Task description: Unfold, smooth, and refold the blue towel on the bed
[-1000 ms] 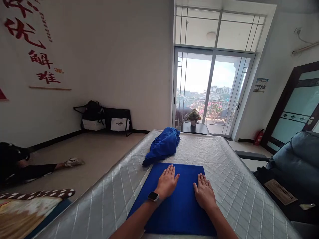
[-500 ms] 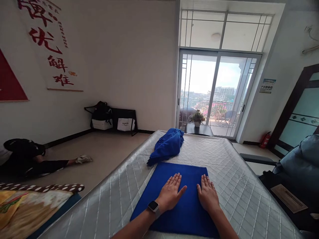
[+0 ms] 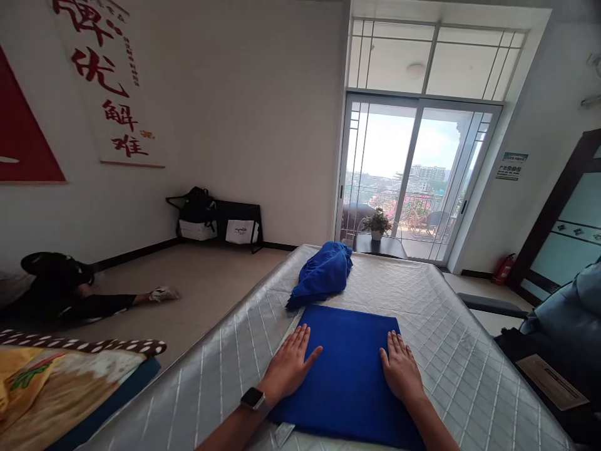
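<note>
A folded blue towel (image 3: 350, 369) lies flat on a quilted silver mattress (image 3: 436, 326) right in front of me. My left hand (image 3: 290, 366), with a smartwatch on the wrist, rests open and flat on the towel's left edge, partly on the mattress. Near the towel's right edge my right hand (image 3: 401, 373) lies open and flat on the cloth. Beyond the folded towel sits a crumpled blue towel (image 3: 323, 274), touching its far left corner.
A person (image 3: 70, 297) lies on the floor at the left. A patterned cushion (image 3: 61, 388) is at the lower left. Bags (image 3: 216, 222) stand against the far wall. A small table with a potted plant (image 3: 377, 224) stands before the sliding glass door. A dark sofa (image 3: 563, 332) is at the right.
Both hands have slid apart from the middle of the folded towel to its left and right edges. The view has shifted slightly to the left.
</note>
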Tool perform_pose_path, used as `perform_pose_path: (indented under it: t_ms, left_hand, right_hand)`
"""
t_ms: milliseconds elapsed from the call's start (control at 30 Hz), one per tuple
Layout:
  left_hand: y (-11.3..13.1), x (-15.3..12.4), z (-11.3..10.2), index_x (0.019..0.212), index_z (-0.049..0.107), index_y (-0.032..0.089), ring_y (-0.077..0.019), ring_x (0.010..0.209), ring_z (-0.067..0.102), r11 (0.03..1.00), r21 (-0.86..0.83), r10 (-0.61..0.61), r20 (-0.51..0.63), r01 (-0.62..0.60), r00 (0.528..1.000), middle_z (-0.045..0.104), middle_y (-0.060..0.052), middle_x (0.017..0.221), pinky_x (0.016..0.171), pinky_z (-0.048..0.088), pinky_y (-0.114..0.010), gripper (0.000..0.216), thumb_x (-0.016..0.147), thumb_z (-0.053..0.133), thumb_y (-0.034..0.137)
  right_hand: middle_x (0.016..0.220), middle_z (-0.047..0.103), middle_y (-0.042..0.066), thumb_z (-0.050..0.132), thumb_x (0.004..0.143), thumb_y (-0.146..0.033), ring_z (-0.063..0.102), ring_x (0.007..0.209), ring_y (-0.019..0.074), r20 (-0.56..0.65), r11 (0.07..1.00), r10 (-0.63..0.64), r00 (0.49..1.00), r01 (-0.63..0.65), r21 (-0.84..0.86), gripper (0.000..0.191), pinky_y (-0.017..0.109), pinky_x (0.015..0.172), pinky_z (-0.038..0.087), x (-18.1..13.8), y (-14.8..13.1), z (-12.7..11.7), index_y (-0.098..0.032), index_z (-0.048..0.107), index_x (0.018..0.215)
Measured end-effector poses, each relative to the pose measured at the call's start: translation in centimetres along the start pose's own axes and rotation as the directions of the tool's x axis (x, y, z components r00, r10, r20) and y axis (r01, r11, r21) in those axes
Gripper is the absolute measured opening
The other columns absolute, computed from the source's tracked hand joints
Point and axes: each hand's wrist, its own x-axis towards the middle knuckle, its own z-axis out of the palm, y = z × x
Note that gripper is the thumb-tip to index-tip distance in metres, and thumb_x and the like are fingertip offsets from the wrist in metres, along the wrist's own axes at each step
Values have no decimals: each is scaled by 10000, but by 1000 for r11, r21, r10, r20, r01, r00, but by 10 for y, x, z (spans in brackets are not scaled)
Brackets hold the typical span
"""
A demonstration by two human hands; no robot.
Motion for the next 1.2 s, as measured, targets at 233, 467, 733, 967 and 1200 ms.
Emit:
perform_pose_path:
  t_ms: [233, 467, 733, 967, 1200]
  left_hand:
    - [1, -1, -4, 1511, 333, 82, -270, 1476, 259, 1000, -3, 8, -6, -8, 1000, 318, -160, 1580, 1203, 250, -450, 830, 958, 191, 684]
    - [3, -2, -7, 1504, 333, 45, -282, 1475, 256, 1000, -10, 8, 5, -8, 1000, 301, -177, 1582, 1209, 242, -453, 866, 950, 182, 693]
    - [-1, -1, 0, 1510, 324, 59, -268, 1482, 243, 1000, -12, 18, -8, -18, 1000, 303, -162, 1586, 1207, 244, -446, 856, 949, 191, 692]
    - [4, -2, -7, 1493, 369, 66, -294, 1456, 309, 999, 43, -4, -124, 9, 992, 380, -180, 1549, 1203, 253, -481, 827, 953, 245, 680]
    - [83, -20, -8, 1546, 260, 198, -224, 1472, 273, 895, -91, 438, -8, -437, 899, 306, -78, 1600, 1197, 296, -408, 656, 1004, 272, 567]
  right_hand:
    - [1629, 175, 67, 172, 982, -436, 121, 1506, 189, 24, 1000, 7, 1000, -7, -19, 667, 395, 1213, 107, -2, -3, -4, -88, 195, 1550]
    - [1620, 193, 85, 205, 981, -367, 120, 1506, 209, 6, 996, -2, 1000, 2, -87, 627, 432, 1217, 92, -23, -11, -23, -80, 228, 1538]
    - [1628, 137, 26, 181, 978, -501, 112, 1504, 193, 81, 1000, 5, 997, -4, -22, 683, 405, 1224, 140, -91, -11, -18, -128, 181, 1551]
    - [1623, 133, 17, 192, 971, -472, 105, 1502, 189, 95, 1000, 24, 995, -24, 5, 674, 405, 1225, 135, -96, -14, -16, -121, 220, 1545]
    - [1616, 160, 35, 208, 963, -474, 126, 1501, 213, 75, 999, 18, 997, -22, 44, 682, 423, 1221, 152, -96, -12, -13, -110, 254, 1538]
